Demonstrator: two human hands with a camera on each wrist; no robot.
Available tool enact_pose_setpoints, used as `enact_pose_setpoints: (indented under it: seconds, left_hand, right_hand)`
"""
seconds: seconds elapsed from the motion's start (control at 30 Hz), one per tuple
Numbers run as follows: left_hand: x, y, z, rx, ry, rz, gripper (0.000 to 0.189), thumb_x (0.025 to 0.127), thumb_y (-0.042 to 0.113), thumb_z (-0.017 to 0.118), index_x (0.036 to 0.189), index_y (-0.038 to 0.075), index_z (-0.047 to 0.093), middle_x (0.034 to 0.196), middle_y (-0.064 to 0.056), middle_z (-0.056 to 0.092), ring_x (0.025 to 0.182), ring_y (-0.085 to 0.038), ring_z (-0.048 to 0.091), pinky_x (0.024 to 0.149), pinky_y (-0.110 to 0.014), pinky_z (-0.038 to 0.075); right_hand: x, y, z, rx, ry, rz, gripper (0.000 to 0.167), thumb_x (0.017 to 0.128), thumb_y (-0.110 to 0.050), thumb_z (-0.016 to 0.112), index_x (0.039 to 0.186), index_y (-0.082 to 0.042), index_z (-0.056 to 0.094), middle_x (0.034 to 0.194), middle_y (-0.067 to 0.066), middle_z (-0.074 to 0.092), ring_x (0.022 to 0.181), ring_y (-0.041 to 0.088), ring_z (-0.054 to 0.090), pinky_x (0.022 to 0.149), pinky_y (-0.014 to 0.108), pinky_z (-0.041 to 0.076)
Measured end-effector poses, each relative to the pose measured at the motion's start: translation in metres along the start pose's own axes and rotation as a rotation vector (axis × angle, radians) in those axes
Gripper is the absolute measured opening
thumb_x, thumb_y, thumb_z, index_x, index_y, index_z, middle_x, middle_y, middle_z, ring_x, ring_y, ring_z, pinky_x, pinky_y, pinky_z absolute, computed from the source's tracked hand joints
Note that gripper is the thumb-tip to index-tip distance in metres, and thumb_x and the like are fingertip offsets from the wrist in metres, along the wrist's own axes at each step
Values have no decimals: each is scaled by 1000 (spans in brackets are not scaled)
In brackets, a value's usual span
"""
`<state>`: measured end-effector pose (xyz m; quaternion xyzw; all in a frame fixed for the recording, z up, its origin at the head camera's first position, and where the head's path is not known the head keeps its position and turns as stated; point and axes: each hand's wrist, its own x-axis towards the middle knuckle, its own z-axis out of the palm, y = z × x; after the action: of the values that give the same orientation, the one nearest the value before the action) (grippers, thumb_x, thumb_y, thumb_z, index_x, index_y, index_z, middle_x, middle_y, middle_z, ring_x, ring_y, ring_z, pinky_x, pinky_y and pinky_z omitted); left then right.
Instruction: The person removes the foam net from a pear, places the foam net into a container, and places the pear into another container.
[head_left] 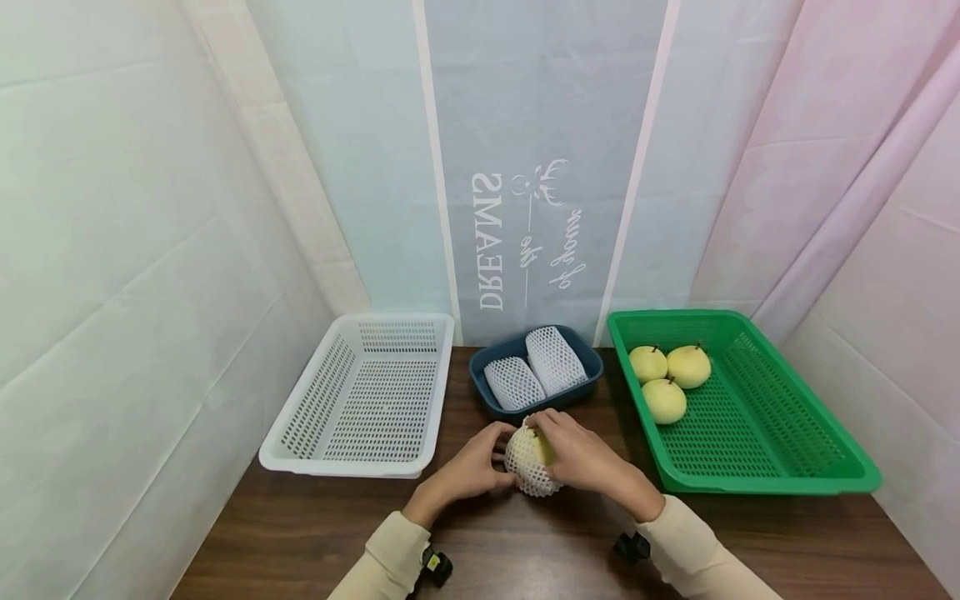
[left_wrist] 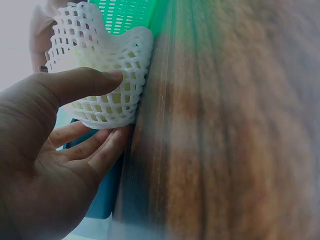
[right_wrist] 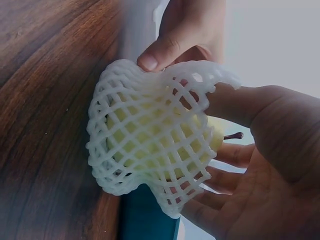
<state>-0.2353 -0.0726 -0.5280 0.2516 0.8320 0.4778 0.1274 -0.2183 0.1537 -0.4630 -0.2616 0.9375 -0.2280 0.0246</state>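
Note:
A pale yellow pear (right_wrist: 216, 131) sits mostly inside a white foam net sleeve (right_wrist: 150, 135), just above the dark wooden table. Its stem points out of the sleeve's open end, as the right wrist view shows. My left hand (head_left: 474, 465) holds the sleeve from the left, thumb on the mesh and fingers curved under the other side. From the right, my right hand (head_left: 583, 454) grips the pear and the sleeve's open edge, its thumb partly hidden by the mesh.
Behind the hands, a dark blue tray (head_left: 487, 398) holds folded foam sleeves (head_left: 555, 360). At left stands a white basket (head_left: 341, 467). The green basket (head_left: 772, 483) at right contains three pears (head_left: 664, 402). Curtains (head_left: 547, 100) hang behind the table.

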Motion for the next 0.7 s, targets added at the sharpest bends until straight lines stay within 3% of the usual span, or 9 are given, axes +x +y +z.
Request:
enact_pose_setpoints:
  seconds: [0.33, 0.7]
  left_hand:
    - [1, -2, -2, 26, 43, -2, 49, 89, 10, 87, 130, 10, 62, 126, -10, 69, 117, -25, 70, 95, -27, 60]
    - [2, -3, -3, 22, 55, -1, 43, 89, 9, 88, 126, 10, 66, 118, -7, 72, 109, -19, 72, 91, -23, 60]
  right_hand:
    - [2, 0, 4, 36, -26, 84, 62, 78, 4, 85, 133, -10, 61, 125, 14, 66, 110, 28, 63, 81, 49, 55]
    - [1, 0, 5, -4, -23, 43, 65, 77, 4, 84, 137, -8, 61, 128, 14, 68, 110, 29, 65, 81, 51, 56]
